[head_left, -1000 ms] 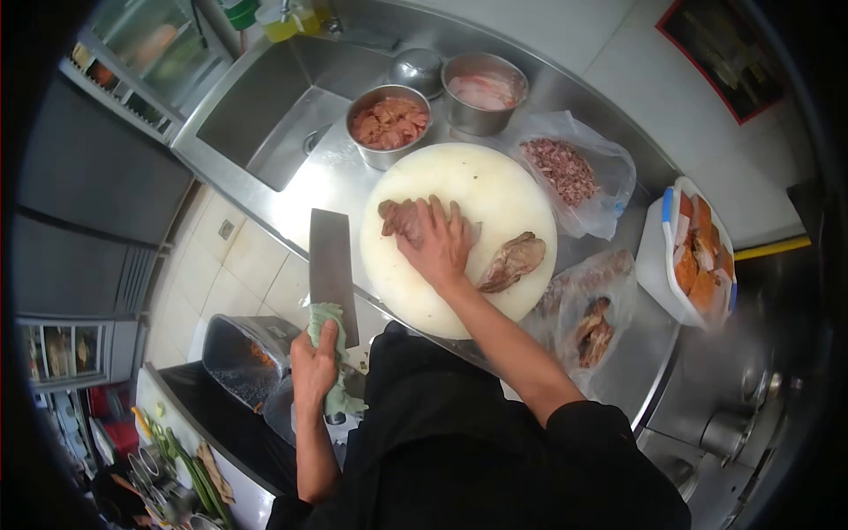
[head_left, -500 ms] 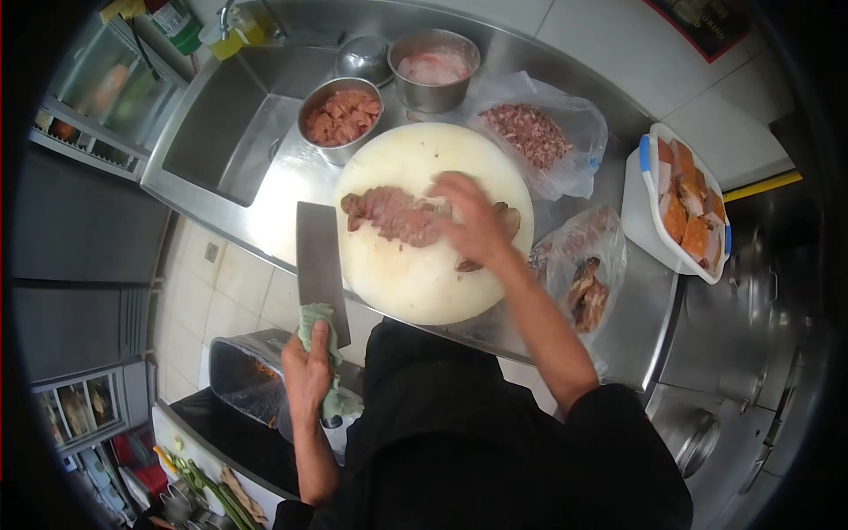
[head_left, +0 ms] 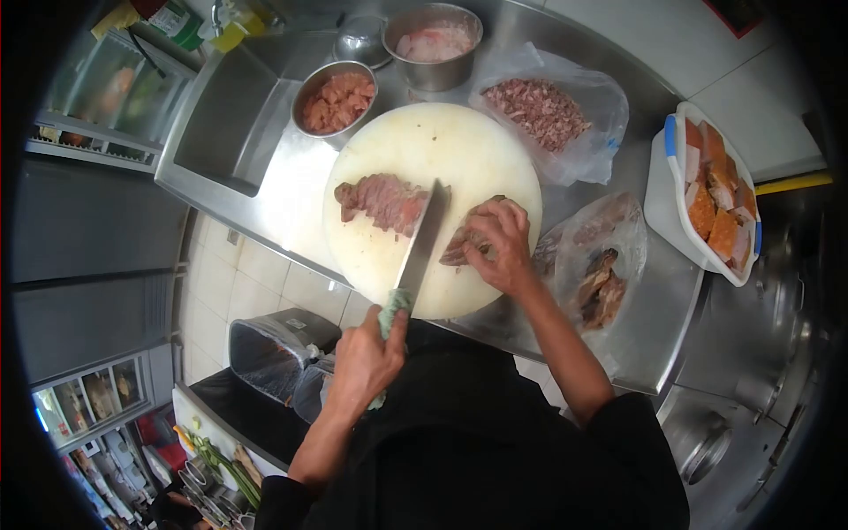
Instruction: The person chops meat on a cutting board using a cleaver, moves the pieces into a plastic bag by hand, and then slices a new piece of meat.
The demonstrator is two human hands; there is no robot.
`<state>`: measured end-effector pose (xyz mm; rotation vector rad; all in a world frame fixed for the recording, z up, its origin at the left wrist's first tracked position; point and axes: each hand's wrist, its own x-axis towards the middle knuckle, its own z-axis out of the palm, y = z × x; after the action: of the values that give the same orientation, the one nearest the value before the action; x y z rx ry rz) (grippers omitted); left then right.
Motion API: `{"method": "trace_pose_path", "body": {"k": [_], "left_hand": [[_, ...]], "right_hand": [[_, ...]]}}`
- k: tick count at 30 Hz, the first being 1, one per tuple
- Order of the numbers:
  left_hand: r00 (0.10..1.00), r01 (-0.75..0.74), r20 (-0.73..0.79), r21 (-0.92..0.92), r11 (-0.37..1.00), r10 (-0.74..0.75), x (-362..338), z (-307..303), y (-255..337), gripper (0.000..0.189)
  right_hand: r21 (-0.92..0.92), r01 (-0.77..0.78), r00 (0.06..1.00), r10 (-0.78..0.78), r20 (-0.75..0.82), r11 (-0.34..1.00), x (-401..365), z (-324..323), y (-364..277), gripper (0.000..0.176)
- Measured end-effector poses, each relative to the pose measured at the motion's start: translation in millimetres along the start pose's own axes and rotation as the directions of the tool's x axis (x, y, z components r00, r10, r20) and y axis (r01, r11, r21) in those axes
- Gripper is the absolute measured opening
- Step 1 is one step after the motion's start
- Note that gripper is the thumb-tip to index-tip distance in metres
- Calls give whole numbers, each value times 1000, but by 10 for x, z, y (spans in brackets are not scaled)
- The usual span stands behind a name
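My left hand (head_left: 367, 355) is closed round the cloth-wrapped handle of a cleaver (head_left: 421, 234). The blade rests over the round white cutting board (head_left: 433, 132), its far end against the right end of sliced meat (head_left: 380, 201). Pale green cloth (head_left: 395, 309) covers the handle. On the board's right side, my right hand (head_left: 502, 243) grips a separate piece of meat (head_left: 457, 247) with curled fingers, covering much of it. A strip of bare board lies between the blade and that piece.
Behind the board stand a steel bowl of cut meat (head_left: 340, 102) and a steel pot (head_left: 433, 75). A bag of minced meat (head_left: 539, 115), a bag with meat pieces (head_left: 605, 283) and a white tub (head_left: 669, 208) are to the right. A sink (head_left: 221, 146) lies left.
My left hand has swung the cleaver from beside the board to over it, at the sliced meat's right end. My right hand has moved right and closed on the separate piece.
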<state>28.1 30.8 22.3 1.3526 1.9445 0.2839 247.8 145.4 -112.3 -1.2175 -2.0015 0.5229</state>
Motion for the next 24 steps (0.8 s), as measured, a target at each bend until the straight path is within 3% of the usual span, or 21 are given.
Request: {"method": "trace_pose_path", "body": {"k": [8, 10, 13, 17, 19, 24], "left_hand": [[993, -121, 33, 171, 978, 117, 56, 77, 342, 33], [974, -217, -6, 235, 948, 224, 66, 103, 338, 27], [976, -211, 8, 279, 937, 218, 18, 92, 309, 26], [987, -161, 37, 297, 941, 157, -5, 63, 341, 26], [965, -260, 28, 270, 927, 262, 133, 117, 337, 25], [967, -251, 24, 232, 940, 252, 216, 190, 288, 23]], "right_hand": [[25, 33, 998, -35, 50, 999, 2, -63, -13, 21], [35, 25, 998, -27, 59, 999, 5, -57, -6, 21], [23, 38, 998, -39, 45, 999, 1, -55, -6, 21], [9, 24, 998, -24, 57, 1000, 23, -74, -25, 21], [7, 29, 997, -30, 77, 1000, 33, -63, -9, 21], [1, 19, 999, -19, 33, 1000, 32, -35, -22, 19]]}}
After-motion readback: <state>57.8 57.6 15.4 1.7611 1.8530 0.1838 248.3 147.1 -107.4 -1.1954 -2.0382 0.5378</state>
